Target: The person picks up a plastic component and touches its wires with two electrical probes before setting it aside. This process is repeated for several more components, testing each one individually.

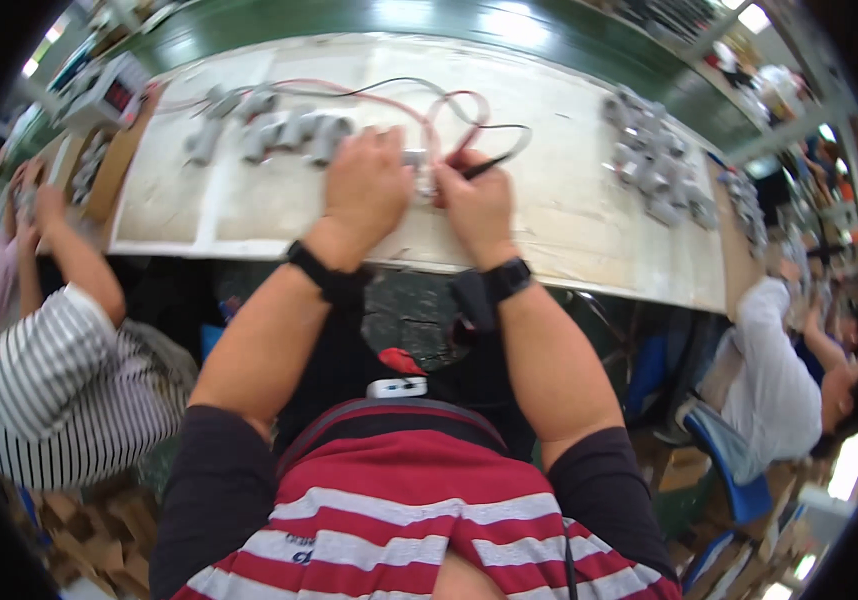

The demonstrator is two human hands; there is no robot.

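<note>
My left hand [367,182] lies over the worktable with its fingers curled round a grey cylindrical part [415,158], mostly hidden under the palm. Close beside it, my right hand [477,205] grips a black test probe [485,166] in a pinch. A red lead [433,130] also runs down to those fingertips, where its end is blurred. The fingertips meet the part's small whitish end [425,186]; exact contact cannot be made out. Just left of my left hand stands a row of similar grey cylindrical parts [299,126].
More grey parts [649,160] are clustered on the table's right. At the far left is a box-shaped meter [117,92] with a red display, near a cardboard box [109,178] of parts. Co-workers sit either side: a striped shirt [44,390] left, a pale-clothed person [779,370] right.
</note>
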